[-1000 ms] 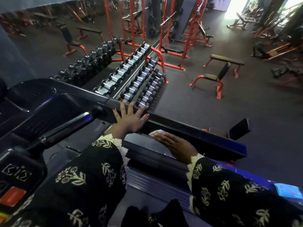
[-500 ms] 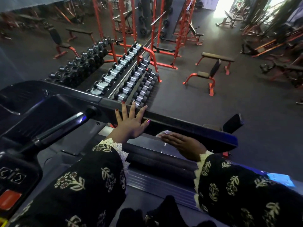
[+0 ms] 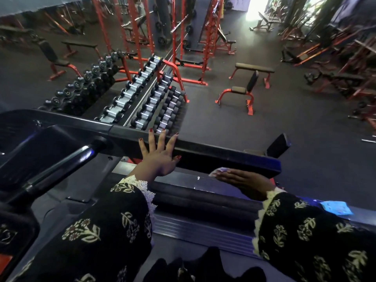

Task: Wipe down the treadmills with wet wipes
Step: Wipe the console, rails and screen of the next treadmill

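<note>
I stand on a black treadmill and look down over its right side rail (image 3: 223, 157). My left hand (image 3: 158, 153) rests flat on that padded rail with its fingers spread and straight. My right hand (image 3: 244, 182) lies flat, fingers straight, on a white wet wipe (image 3: 216, 171) and presses it on the grey side strip (image 3: 183, 178) under the rail. Only the wipe's front edge shows beyond my fingertips. The treadmill console (image 3: 12, 237) with a red button sits at the lower left.
A black handlebar (image 3: 61, 165) runs diagonally at the left. A blue sticker (image 3: 335, 208) marks the frame by my right sleeve. Beyond the rail stand a dumbbell rack (image 3: 142, 98), red benches (image 3: 244, 88) and squat racks (image 3: 183, 37) on dark rubber floor.
My right hand has slid the wipe to the right along the side strip. My left hand has stayed flat on the rail.
</note>
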Demonstrator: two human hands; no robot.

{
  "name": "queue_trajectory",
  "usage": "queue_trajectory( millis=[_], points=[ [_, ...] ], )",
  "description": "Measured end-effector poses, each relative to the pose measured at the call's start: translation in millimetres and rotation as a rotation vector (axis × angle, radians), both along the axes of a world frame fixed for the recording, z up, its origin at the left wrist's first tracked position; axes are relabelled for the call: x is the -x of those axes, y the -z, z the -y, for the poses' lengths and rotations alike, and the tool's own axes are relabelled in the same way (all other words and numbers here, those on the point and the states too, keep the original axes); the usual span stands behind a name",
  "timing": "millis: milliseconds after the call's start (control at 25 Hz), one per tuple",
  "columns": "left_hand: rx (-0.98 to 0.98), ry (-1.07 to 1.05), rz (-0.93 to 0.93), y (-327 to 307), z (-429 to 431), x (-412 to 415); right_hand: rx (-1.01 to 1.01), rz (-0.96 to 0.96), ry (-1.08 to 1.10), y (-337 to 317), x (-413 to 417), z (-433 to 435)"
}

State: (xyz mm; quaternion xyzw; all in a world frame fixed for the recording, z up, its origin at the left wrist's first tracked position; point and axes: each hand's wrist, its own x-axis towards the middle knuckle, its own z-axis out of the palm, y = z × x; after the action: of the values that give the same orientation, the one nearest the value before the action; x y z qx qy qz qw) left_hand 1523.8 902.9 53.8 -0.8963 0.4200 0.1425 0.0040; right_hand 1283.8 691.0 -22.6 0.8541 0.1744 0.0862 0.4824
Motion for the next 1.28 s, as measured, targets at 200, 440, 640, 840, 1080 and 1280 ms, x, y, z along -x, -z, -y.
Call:
queue_trajectory(
  millis=[200,440,640,840,1080,1280],
  points=[
    [-0.033,-0.023,0.007,0,5,5,-0.09,0.138,0.1,-13,0,-12],
    [-0.094,-0.018,-0.035,-6,5,3,-0.313,0.046,0.088,-6,27,-8],
    [-0.128,-0.031,-0.027,-5,9,5,-0.628,0.444,0.075,1,7,-43],
    [-0.125,-0.007,-0.034,-5,8,2,-1.576,1.099,0.603,5,-5,-65],
    [-0.127,-0.009,-0.018,-5,8,4,-1.706,1.782,0.562,-18,-49,-109],
    [-0.108,0.014,-0.021,-5,6,1,-1.637,1.988,0.607,-18,-51,-87]
  ],
)
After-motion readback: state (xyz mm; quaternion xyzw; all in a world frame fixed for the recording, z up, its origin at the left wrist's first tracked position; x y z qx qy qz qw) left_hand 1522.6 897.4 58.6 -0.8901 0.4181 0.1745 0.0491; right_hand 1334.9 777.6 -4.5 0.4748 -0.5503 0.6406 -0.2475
